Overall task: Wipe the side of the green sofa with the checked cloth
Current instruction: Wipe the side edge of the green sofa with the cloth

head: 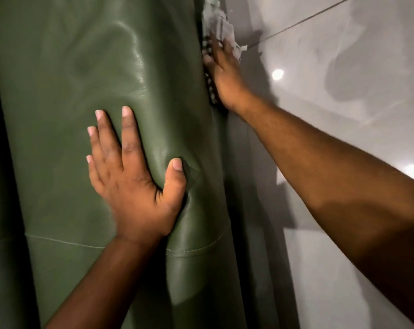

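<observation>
The green sofa (70, 91) fills the left and middle of the view, its leather shiny and creased. My left hand (132, 176) lies flat on the top of its arm, fingers spread, thumb pressing a dent into the leather. My right hand (225, 74) reaches down over the sofa's outer side and presses the checked cloth (215, 17) against it. The cloth is pale with dark checks and bunches up beyond my fingers. Part of it is hidden under my palm.
A glossy grey tiled floor (343, 67) lies to the right of the sofa, with a dark grout line and bright reflections of lamps. A stitched seam (66, 242) crosses the sofa arm near my left wrist.
</observation>
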